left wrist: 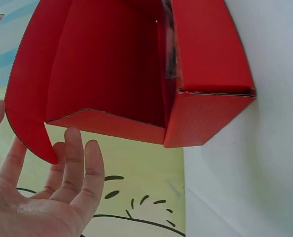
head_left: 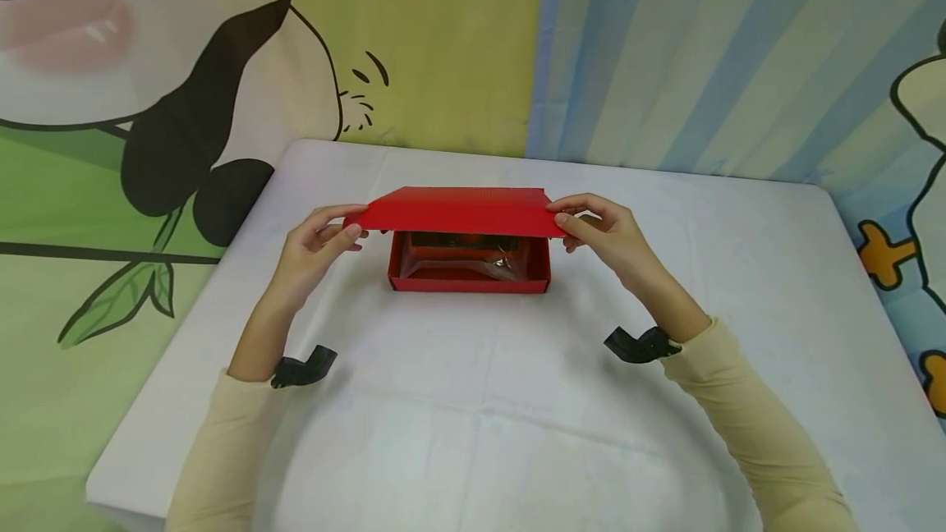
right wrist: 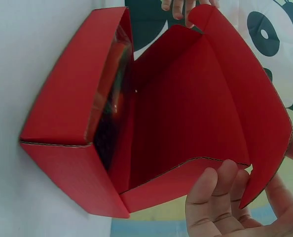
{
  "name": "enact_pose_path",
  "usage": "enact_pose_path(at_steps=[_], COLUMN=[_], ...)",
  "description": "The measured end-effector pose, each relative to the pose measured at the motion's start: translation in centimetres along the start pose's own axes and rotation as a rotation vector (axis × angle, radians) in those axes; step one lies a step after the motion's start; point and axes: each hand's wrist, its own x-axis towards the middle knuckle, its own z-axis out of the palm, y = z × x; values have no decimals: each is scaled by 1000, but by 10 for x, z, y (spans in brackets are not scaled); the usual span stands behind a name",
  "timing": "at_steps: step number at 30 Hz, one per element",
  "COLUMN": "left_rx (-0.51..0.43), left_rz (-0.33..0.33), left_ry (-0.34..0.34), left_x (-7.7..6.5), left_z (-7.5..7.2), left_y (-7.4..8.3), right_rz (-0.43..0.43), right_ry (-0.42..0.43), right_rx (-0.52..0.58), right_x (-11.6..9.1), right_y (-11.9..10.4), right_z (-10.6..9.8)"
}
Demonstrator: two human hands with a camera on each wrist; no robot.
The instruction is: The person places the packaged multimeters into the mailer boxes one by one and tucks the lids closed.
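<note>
A red cardboard box [head_left: 469,286] stands on the table with its hinged lid [head_left: 458,212] raised partway. My left hand [head_left: 306,249] holds the lid's left front corner between thumb and fingers. At the opposite corner, my right hand [head_left: 602,240] pinches the lid's edge, thumb on the outer side. Side flaps of the lid [right wrist: 186,98] stick out toward the fingers. Inside the box lies a clear plastic-wrapped item [head_left: 461,268] with orange and dark parts [right wrist: 112,94], largely covered by the box wall and lid.
A white cloth covers the table [head_left: 473,433]. Behind it hangs a printed backdrop [head_left: 443,39] with a panda and blue stripes. A black strap [head_left: 306,366] sits at the left wrist and another strap [head_left: 641,345] at the right.
</note>
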Motion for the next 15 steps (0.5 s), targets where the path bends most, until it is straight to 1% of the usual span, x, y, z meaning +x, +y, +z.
enact_pose_path(at_steps=[8,15], left_rx=[44,59], left_rz=[-7,-9], left_ry=[-25,-58], left_x=[-11,-14], left_z=[-1,0], left_y=[-7,-13], right_rz=[16,42], right_ry=[-21,-11], right_rx=[-34,-54], right_x=[-5,-10], right_y=[6,12], right_z=[2,4])
